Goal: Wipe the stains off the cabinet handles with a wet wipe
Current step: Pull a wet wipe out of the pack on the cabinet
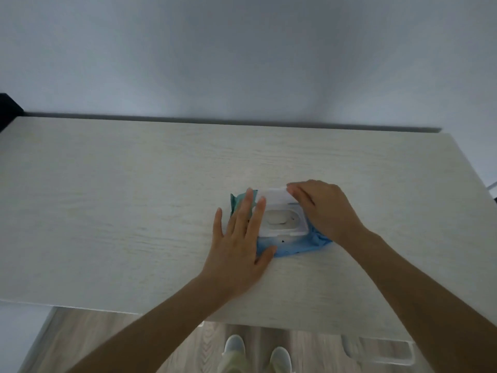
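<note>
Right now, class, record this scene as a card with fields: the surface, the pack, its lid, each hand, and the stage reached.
top: pale wood grain, set against a grey wall
pack: blue, lying flat on the top
lid: white, flipped up, opening exposed
left hand: flat, fingers straight, pressing the pack's left part
right hand: fingers pinch the lid's far edge
stage: lid up, nothing pulled out yet

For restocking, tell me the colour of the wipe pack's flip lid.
White; the flip lid stands open on the blue wet wipe pack, best in the head view.
</note>
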